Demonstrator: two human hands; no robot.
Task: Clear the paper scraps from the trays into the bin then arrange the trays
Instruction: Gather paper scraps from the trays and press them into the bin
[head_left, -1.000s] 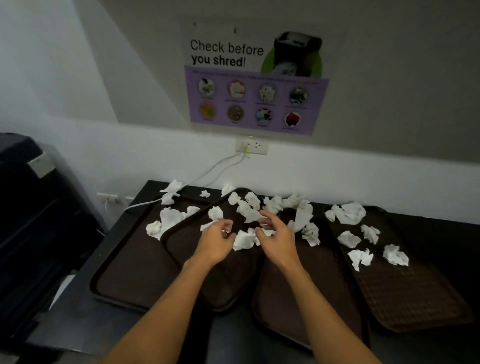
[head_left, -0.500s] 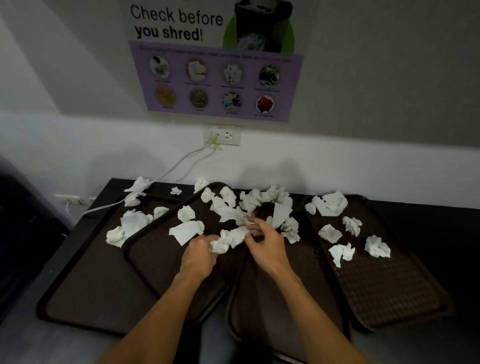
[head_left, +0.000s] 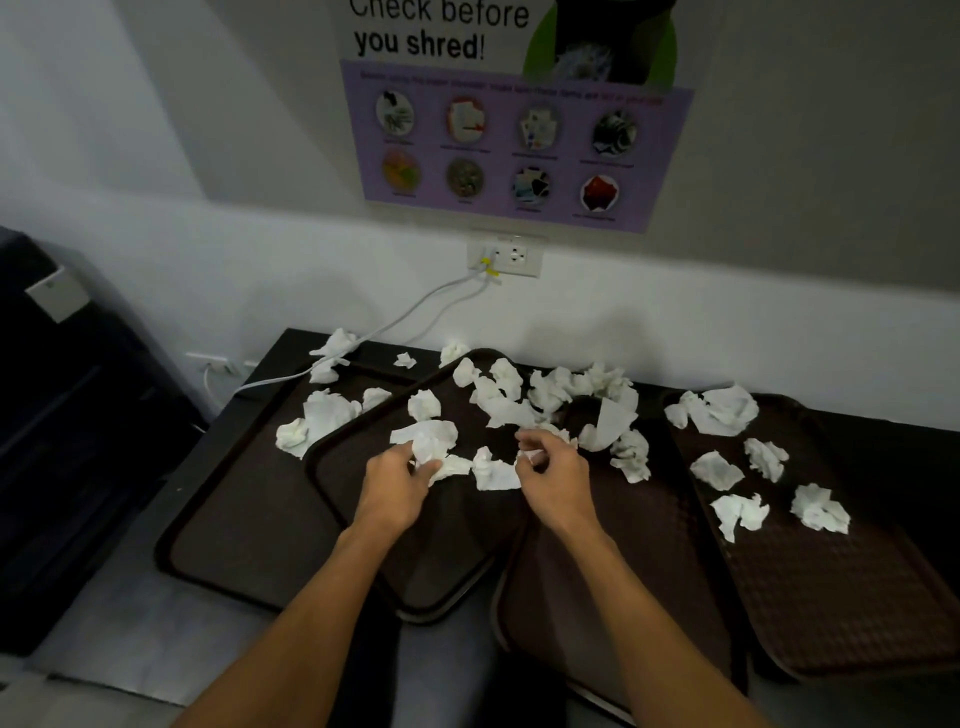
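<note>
The fingers (head_left: 422, 469) of the left hand (head_left: 395, 491) are curled into a crumpled paper scrap (head_left: 428, 439), gripping it by its lower folds while the rest stands up above the knuckles. The right hand (head_left: 558, 478) has its fingers bent round a smaller scrap (head_left: 535, 457), most of which is hidden in the grip. Between the two hands a loose scrap (head_left: 493, 470) lies flat, just beside both sets of fingertips.

These scraps look light, soft and springy, with nothing to break. They should crush down easily, so any fold will serve as a hold, and several could be bunched into one fist; a slack grip would likely let pieces drop.

Both hands work over the tilted tray (head_left: 441, 571), which overlaps the left tray (head_left: 234, 545); the middle tray (head_left: 649, 571) is beside it. More scraps lie heaped along the far edges, and others are spread over the right tray (head_left: 857, 613), well apart from the hands; a few sit on the dark tabletop (head_left: 296, 348) by a white cable (head_left: 405, 317). I cannot make out a bin.
</note>
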